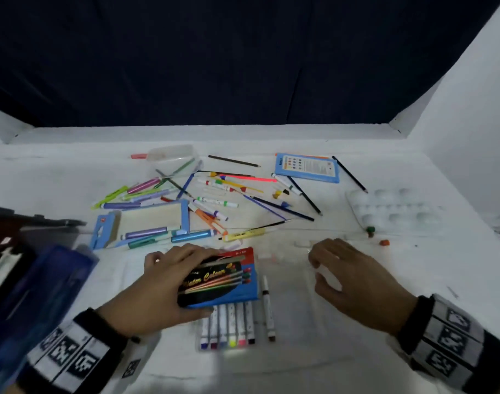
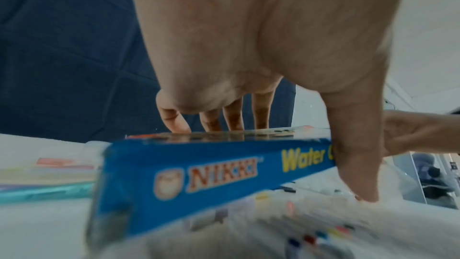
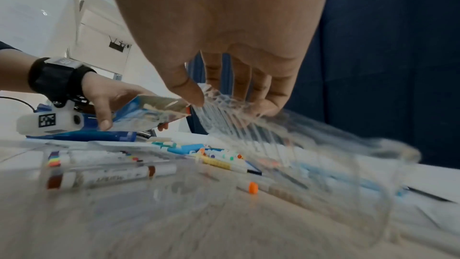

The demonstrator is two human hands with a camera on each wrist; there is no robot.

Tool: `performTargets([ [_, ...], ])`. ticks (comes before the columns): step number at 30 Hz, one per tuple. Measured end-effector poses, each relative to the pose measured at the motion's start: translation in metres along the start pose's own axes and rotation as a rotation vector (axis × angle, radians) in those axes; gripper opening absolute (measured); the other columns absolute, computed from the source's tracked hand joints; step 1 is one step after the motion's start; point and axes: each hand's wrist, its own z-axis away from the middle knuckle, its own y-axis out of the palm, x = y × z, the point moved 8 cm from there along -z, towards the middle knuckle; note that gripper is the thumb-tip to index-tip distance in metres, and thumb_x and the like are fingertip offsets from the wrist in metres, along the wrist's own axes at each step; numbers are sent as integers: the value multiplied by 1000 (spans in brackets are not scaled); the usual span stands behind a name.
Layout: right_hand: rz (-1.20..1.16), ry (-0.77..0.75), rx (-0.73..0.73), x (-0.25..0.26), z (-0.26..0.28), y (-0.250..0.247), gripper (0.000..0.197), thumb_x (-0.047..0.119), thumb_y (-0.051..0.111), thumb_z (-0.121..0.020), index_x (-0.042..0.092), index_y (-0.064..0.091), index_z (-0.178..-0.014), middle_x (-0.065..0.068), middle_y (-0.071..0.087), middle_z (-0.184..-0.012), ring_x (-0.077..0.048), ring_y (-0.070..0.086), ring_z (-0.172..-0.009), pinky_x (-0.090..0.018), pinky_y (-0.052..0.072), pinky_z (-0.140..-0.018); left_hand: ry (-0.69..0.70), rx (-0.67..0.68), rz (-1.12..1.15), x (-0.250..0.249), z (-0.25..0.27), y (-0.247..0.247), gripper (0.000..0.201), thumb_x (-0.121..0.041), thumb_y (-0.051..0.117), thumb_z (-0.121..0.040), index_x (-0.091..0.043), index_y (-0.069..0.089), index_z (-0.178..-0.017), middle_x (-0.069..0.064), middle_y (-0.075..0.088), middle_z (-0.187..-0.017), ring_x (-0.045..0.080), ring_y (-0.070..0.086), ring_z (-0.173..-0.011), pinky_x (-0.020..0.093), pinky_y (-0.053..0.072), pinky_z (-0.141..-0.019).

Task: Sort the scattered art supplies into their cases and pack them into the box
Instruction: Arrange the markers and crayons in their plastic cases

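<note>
My left hand (image 1: pixel 169 277) grips a blue "Water Colour" pen box (image 1: pixel 223 280), fingers over its top and thumb down its near side; the box side (image 2: pixel 199 174) reads NIKKI. Under the box's near end lies a row of several markers (image 1: pixel 229 325) in a clear tray, with a loose brown-capped marker (image 1: pixel 267 308) beside it. My right hand (image 1: pixel 351 277) pinches the ridged edge of a clear plastic tray (image 3: pixel 311 145) between thumb (image 3: pixel 191 94) and fingers, lifting that edge off the table. It is blurred and faint.
Several pens, pencils and markers (image 1: pixel 214 194) lie scattered mid-table. An open blue case (image 1: pixel 146 223) sits left of them, a blue card (image 1: pixel 307 167) and a white palette (image 1: pixel 394 211) to the right, a clear tub (image 1: pixel 172 155) at the back. A large blue box (image 1: pixel 29 294) stands at the left edge.
</note>
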Motion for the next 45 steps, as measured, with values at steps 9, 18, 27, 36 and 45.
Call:
performTargets([
  [9,-587,286,-188,-28,27,-11,18,16,48,-97,29,56,-106,2,66,-82,-14,64,-71,-27,51,-64,14,78,-11,-33,35,36,89,-75,66,-70,-55,19,-143,-36,28,-135,-10,29,-129,29,23,-107],
  [18,-536,302,52,-30,40,42,19,19,41,-103,28,51,-117,0,63,-78,-13,64,-61,-14,44,-57,9,101,-158,-51,40,69,90,-69,56,-75,-45,13,-150,-18,28,-153,3,39,-134,41,28,-101],
  [27,-493,304,-27,-49,30,21,23,19,41,-103,32,52,-118,3,63,-81,-13,63,-67,-18,46,-60,-30,19,-226,-45,-10,59,82,-66,59,-81,-35,26,-149,-17,38,-146,9,53,-118,42,34,-94],
  [36,-879,497,-210,-69,38,2,40,5,45,-100,36,46,-126,-16,56,-95,-25,75,-71,-40,61,-71,-88,45,-199,-41,-55,50,83,-62,66,-82,-37,23,-148,-18,38,-144,8,47,-121,39,28,-100],
  [45,-377,599,221,-70,73,33,24,37,48,-100,26,58,-119,5,68,-103,-9,70,-71,-28,54,-77,-31,124,-167,-33,-4,43,91,-64,71,-73,-50,18,-145,-32,32,-140,-4,33,-126,36,24,-102],
])
